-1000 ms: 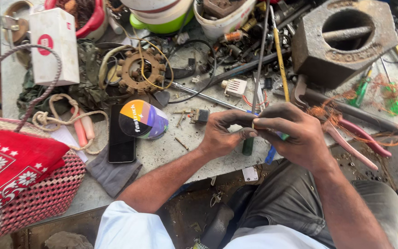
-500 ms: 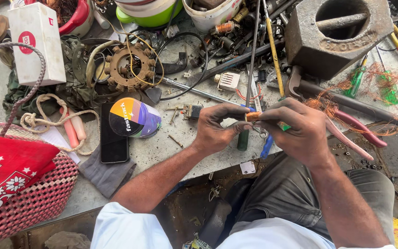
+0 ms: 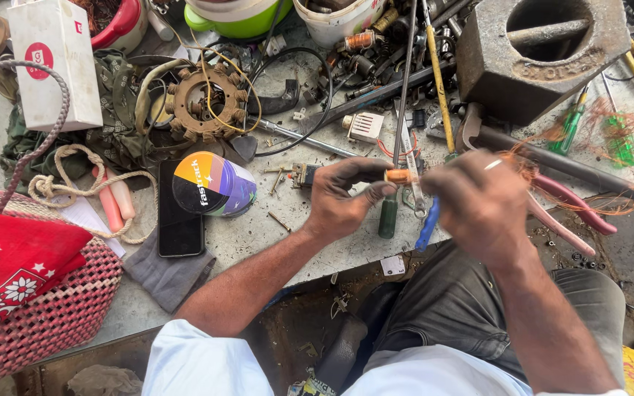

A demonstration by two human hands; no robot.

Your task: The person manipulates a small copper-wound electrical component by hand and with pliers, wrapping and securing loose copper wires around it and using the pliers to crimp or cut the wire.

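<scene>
My left hand (image 3: 343, 198) pinches a small orange copper-wound coil (image 3: 398, 176) between thumb and fingers, just above the front edge of the grey workbench (image 3: 258, 235). My right hand (image 3: 478, 202) is closed on the other end of the same coil, with a strand of thin copper wire (image 3: 522, 165) trailing off it to the right. Both hands hover over a green-handled screwdriver (image 3: 388, 213) and a blue-handled tool (image 3: 427, 224) lying on the bench.
A black phone (image 3: 179, 220) and a colourful round tin (image 3: 210, 185) lie left of my hands. A rusty stator (image 3: 203, 103), a white box (image 3: 56, 62), a heavy metal block (image 3: 544, 51), pink-handled pliers (image 3: 570, 209) and a woven basket with red cloth (image 3: 16, 293) crowd the bench.
My hands stay together on the coil. The right hand has turned slightly and the copper strand now shows beside it. The view has shifted a little downward.
</scene>
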